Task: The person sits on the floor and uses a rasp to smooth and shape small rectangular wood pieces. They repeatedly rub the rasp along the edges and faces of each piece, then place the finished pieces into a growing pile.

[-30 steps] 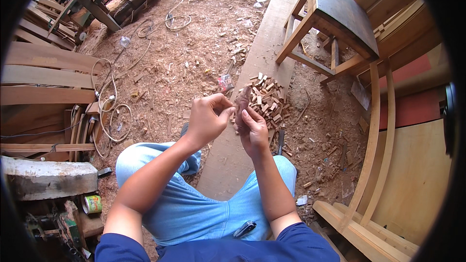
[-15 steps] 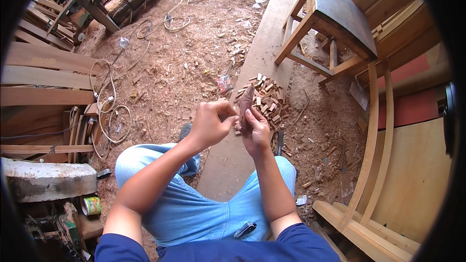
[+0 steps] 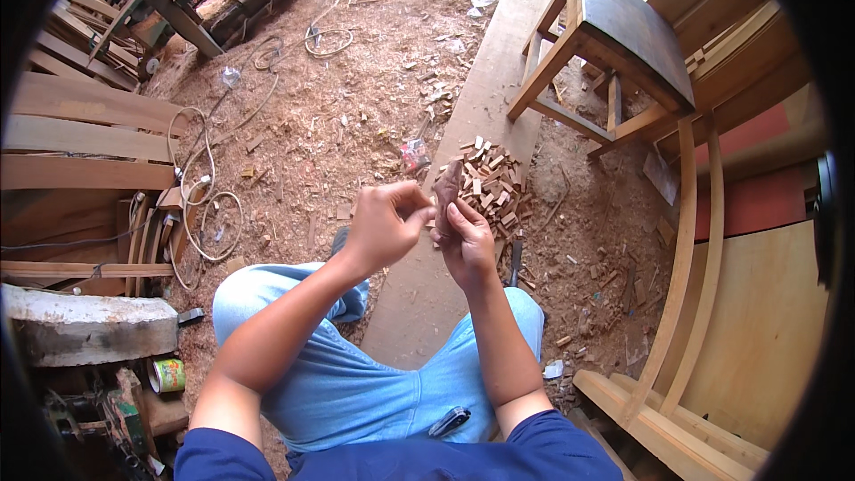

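My right hand (image 3: 468,245) is closed around a dark brown, tapered piece (image 3: 451,185), its thumb laid along the side and the narrow end pointing up and away from me. What kind of thing it is does not show clearly. Just left of it is my left hand (image 3: 387,221), fingers curled and pinched near the piece's side; whatever they hold, if anything, is too small to make out. Beyond both hands a heap of small wooden blocks (image 3: 499,183) lies on a long flat board (image 3: 405,321). A dark, slim tool (image 3: 516,260) rests beside my right knee.
A wooden stool (image 3: 623,36) stands at the far right, near a curved wooden frame (image 3: 690,276). Stacked planks (image 3: 89,138) and a looped pale cable (image 3: 214,223) lie left. Wood shavings cover the floor (image 3: 356,98). A small can (image 3: 166,375) sits lower left.
Both hands stay almost in place, with the brown piece still in my right hand. The surroundings have shifted very slightly in the picture.
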The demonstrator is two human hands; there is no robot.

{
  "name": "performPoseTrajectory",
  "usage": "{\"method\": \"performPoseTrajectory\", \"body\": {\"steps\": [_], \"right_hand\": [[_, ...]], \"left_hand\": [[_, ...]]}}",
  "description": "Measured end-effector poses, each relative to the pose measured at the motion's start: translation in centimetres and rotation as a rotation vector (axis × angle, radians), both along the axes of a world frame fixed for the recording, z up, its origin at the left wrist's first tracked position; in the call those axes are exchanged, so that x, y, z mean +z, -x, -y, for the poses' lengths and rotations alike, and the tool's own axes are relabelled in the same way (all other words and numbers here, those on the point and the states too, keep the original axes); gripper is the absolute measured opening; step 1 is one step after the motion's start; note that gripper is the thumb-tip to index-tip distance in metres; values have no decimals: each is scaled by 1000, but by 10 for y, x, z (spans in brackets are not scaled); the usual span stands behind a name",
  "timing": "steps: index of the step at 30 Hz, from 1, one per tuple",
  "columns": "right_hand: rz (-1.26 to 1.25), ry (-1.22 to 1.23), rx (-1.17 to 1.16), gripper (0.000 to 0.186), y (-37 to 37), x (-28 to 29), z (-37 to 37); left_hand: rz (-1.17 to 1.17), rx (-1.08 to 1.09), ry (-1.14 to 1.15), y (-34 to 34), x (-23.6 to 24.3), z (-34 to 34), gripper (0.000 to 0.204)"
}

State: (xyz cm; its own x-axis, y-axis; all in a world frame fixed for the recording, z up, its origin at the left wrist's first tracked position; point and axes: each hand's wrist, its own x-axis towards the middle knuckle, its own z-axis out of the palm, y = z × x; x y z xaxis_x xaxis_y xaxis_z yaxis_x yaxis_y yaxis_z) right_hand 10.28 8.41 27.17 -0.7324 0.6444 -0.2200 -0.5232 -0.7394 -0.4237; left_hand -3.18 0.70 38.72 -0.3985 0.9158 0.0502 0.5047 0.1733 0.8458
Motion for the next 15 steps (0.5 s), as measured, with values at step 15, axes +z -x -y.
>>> {"method": "performPoseTrajectory", "body": {"steps": [15], "right_hand": [[128,-112,-18,22,3,2,8]], "left_hand": [[-33,187,-69,8,10,-2,8]]}}
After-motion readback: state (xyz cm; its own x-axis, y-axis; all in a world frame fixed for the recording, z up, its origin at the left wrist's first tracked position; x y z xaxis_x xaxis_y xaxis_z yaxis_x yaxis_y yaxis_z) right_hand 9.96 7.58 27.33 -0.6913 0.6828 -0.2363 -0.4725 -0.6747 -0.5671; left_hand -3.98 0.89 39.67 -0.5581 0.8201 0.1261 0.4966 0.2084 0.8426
